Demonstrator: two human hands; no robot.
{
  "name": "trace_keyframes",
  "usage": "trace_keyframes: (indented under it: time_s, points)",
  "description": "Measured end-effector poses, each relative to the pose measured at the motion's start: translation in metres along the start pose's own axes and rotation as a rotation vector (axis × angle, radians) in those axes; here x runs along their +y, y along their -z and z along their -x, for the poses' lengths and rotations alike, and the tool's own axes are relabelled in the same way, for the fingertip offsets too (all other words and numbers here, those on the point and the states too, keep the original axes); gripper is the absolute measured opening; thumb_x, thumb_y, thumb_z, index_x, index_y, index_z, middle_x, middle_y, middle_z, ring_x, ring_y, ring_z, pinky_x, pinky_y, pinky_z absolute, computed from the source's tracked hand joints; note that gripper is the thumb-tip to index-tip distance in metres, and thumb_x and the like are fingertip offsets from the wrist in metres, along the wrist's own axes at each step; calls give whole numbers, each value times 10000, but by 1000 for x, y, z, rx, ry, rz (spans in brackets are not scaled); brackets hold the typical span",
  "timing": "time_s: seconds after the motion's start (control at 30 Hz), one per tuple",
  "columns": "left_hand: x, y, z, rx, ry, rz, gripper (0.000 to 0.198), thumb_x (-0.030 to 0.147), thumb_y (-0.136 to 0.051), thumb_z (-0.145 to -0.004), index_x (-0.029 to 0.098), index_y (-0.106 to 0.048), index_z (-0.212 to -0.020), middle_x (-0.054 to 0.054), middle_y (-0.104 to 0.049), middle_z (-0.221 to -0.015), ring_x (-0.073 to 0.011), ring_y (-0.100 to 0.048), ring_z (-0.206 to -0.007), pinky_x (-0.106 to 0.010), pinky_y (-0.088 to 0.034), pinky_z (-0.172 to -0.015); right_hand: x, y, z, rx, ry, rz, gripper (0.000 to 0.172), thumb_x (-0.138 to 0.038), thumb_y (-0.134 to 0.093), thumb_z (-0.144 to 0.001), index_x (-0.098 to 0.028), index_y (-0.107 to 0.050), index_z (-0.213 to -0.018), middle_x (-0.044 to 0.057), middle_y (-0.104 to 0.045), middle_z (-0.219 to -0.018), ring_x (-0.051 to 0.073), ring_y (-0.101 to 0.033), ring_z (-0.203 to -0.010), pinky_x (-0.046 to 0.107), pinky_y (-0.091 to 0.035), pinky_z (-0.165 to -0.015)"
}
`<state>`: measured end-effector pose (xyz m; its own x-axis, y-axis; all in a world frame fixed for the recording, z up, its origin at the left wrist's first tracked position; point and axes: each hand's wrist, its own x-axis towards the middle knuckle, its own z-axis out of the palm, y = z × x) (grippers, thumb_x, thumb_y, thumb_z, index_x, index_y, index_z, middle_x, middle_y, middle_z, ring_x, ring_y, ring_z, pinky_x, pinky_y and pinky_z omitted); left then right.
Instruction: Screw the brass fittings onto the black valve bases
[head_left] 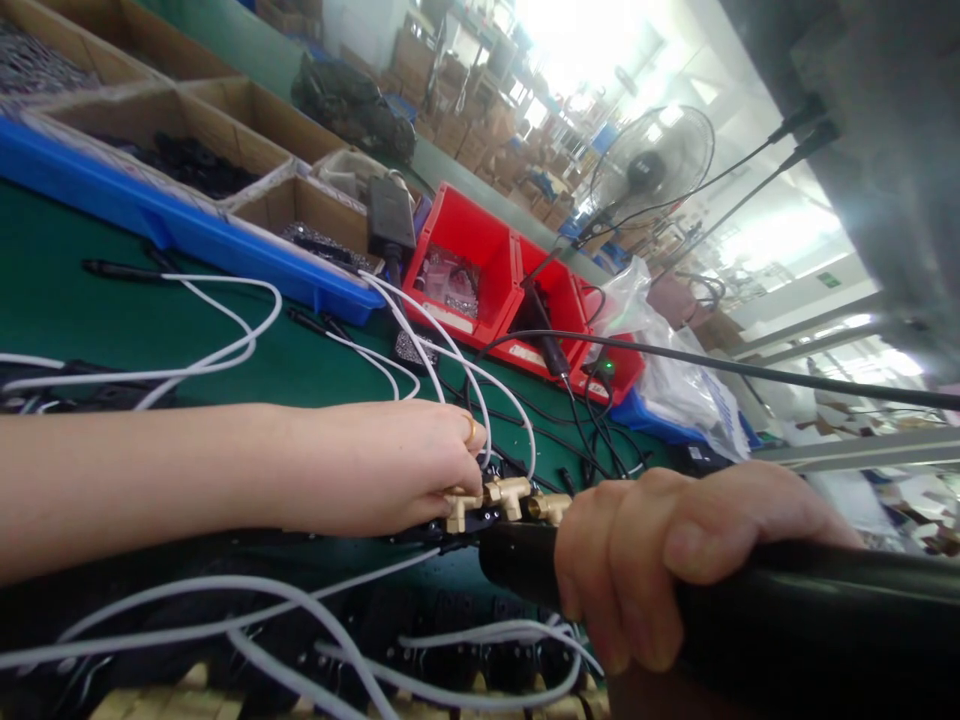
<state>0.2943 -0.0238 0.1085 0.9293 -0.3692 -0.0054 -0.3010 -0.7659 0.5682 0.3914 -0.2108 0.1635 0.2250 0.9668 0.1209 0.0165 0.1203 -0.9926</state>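
The left hand [390,465] is closed around small brass fittings [501,497], pinched at its fingertips over a black fixture [450,528] on the green counter [90,310]; the right hand [675,560] is wrapped tight around a thick black tool [825,610], whose nose is brought up against the fittings; the work is judged to be in mid-step, the fittings already seated and held, the tool's action on them not shown as finished; whether any piece is fully joined cannot be told, the contact being partly hidden by the fingers. White cables [225,350] are looped across the counter and under the arms; red bins [480,265], a blue tray [187,225] and cardboard boxes [247,110] are ranged behind; a fan [652,165] stands farther off.
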Motion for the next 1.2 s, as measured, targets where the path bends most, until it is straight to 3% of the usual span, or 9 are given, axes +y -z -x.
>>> trace_keyframes:
  time_s: [0.13,0.4,0.6,0.77,0.83,0.9,0.97,1.07,1.2]
  points:
    - [1,-4,-2,21,31,7,161,167,-629,-893,214,-741,-787,-21,-654,-807,-175,-606,-748,-281,-423,-623,3,1,-1,-39,89,-88,217,-397,-581,-1010,-286,-756,-1074,37,-763,-764,201,-726,-624,307,-613,-591]
    - [4,-9,-4,-73,68,-62,164,117,-626,-868,216,-755,-852,-36,-674,-877,-178,-627,-781,-264,-439,-648,10,-7,7,51,130,14,218,-438,-572,-1003,-311,-745,-1042,-11,-666,-589,169,-603,-446,304,-512,-483]
    - [4,-12,-1,-41,56,-63,194,148,-575,-913,216,-755,-895,-39,-667,-868,-178,-616,-760,-277,-407,-618,5,6,-13,-184,-25,-30,134,-413,-756,-890,-280,-744,-898,4,-727,-670,195,-683,-539,317,-580,-554]
    - [1,-14,1,1,12,-57,191,167,-592,-924,221,-767,-871,-28,-655,-818,-164,-605,-728,-271,-378,-585,-1,-9,-8,-108,204,70,148,-303,-600,-1009,-243,-736,-1011,15,-712,-655,165,-673,-528,280,-599,-543]
    - [1,-13,1,17,-19,-81,172,189,-614,-925,212,-768,-854,-28,-651,-791,-161,-599,-721,-272,-367,-570,-6,-24,-3,36,323,117,97,-257,-668,-967,-257,-722,-1047,-3,-687,-631,141,-617,-477,249,-562,-505]
    - [1,-11,0,15,-10,-95,162,192,-634,-915,199,-758,-811,-31,-654,-777,-166,-608,-729,-270,-380,-583,-10,-34,0,129,388,104,185,-289,-796,-865,-279,-719,-1033,-17,-670,-618,133,-574,-446,241,-532,-472]
    - [2,-11,0,2,27,-88,177,196,-635,-915,189,-740,-772,-37,-661,-781,-176,-629,-757,-267,-412,-625,-10,-35,-1,67,344,64,258,-354,-828,-831,-282,-719,-1054,-4,-701,-666,154,-627,-504,261,-570,-516]
    - [3,-11,-1,-13,39,-94,174,211,-622,-924,184,-736,-796,-53,-674,-815,-205,-648,-807,-287,-441,-674,-5,-27,-2,-95,170,-22,220,-364,-714,-936,-280,-710,-1139,17,-767,-802,174,-733,-669,295,-637,-651]
    - [4,-13,-1,-14,20,-132,152,196,-621,-905,163,-722,-796,-79,-684,-825,-248,-661,-844,-325,-456,-704,5,-24,-2,-63,144,-88,257,-309,-741,-922,-296,-708,-1177,-5,-789,-879,163,-758,-724,280,-645,-676]
